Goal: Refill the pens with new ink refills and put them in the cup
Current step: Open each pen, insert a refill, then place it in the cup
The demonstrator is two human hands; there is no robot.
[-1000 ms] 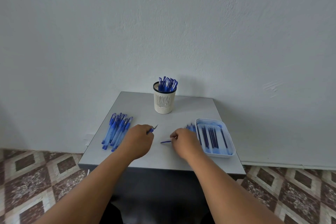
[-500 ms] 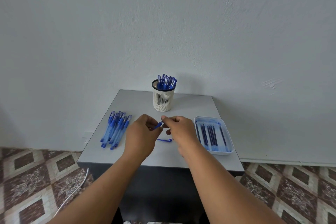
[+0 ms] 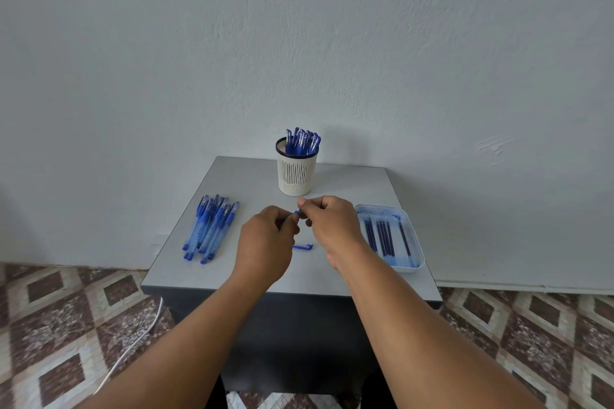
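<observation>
Head view, only one. Both hands meet at frame centre: left hand (image 3: 265, 242) curled round a pen (image 3: 296, 213), of which only a small blue end shows; right hand (image 3: 332, 222) pinches that end w/ thumb and fingers. Can't tell if it's a tip piece or the refill being seated.

Cup (image 3: 296, 173) stands upper centre, already full of pens. Spare pens (image 3: 211, 229) lie centre-left, refills in tray (image 3: 417, 267) centre-right, a loose blue cap (image 3: 303, 246) on table (image 3: 349, 183) just below the hands.

Risks, my guess: small part slips from the pinch, rolls off the near edge; right forearm hangs above the tray's near corner, a drop could tip it; cup crowded, so forcing another pen in may rock it.

Room: open table betw. hands and cup; pens and tray both sit near side edges.
</observation>
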